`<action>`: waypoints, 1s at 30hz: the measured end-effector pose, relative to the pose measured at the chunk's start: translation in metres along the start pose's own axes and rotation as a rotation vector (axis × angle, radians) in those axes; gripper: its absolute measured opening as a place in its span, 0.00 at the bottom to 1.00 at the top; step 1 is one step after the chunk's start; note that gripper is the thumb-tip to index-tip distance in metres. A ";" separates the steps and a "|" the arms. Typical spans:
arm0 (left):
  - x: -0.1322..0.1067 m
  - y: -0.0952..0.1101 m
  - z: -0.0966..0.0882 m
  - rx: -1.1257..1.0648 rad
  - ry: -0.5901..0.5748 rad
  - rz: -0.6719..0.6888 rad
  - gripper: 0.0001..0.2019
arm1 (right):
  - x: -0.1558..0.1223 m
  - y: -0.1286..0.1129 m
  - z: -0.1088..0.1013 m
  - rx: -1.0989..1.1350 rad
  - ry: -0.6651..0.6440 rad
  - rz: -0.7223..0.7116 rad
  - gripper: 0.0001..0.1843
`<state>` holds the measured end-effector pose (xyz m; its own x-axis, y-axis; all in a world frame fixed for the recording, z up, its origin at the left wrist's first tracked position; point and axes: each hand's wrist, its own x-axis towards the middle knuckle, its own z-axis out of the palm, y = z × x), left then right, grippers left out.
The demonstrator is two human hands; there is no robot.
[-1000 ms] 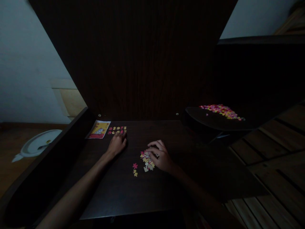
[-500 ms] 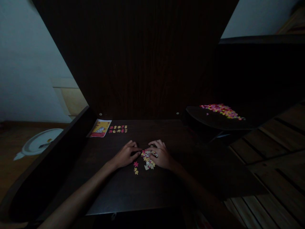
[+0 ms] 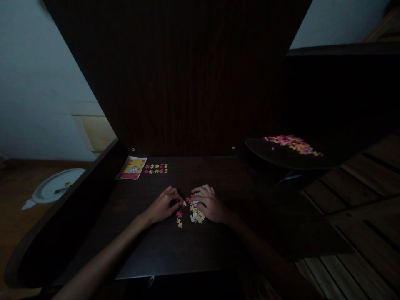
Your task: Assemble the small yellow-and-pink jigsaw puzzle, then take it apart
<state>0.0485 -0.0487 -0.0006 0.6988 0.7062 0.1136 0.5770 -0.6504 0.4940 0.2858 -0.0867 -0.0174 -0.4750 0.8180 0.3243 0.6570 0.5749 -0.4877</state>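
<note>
A small pile of jigsaw puzzle pieces (image 3: 196,216) lies on the dark desk between my hands. My right hand (image 3: 211,206) rests over the pile's right side with its fingers apart, covering part of it. At the pile's left edge, my left hand (image 3: 165,205) has thumb and fingertips close together on a yellow puzzle piece (image 3: 184,203). A red piece (image 3: 179,213) and another yellow piece (image 3: 179,223) lie just below those fingertips. Farther back, two short rows of puzzle pieces (image 3: 156,168) sit beside a picture card (image 3: 133,168) showing a white animal on yellow and red.
A heap of bright pink, red and yellow bits (image 3: 292,143) covers part of a curved shelf (image 3: 259,150) at right. The desk (image 3: 162,254) has a raised side panel (image 3: 62,221) on the left. Beyond it, a white oval lid or tray (image 3: 46,187) is low down.
My left fingertips have drawn back slightly from the pile, with a yellow piece now at them. My right fingers have shifted a little over the pile. The view has moved slightly.
</note>
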 end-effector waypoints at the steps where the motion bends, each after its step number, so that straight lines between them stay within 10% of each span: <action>1: -0.002 -0.002 -0.001 0.002 0.007 0.000 0.09 | 0.000 -0.001 -0.001 0.005 -0.005 0.002 0.16; 12: -0.025 -0.011 -0.013 0.222 0.080 0.086 0.17 | 0.002 -0.005 -0.004 0.007 -0.051 0.062 0.14; 30: -0.051 -0.110 -0.089 0.702 -0.077 -0.146 0.26 | 0.001 -0.002 -0.003 0.018 -0.043 0.069 0.12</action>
<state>-0.0882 0.0111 0.0157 0.6064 0.7950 0.0148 0.7845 -0.5952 -0.1740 0.2850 -0.0869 -0.0137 -0.4540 0.8537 0.2549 0.6787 0.5168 -0.5219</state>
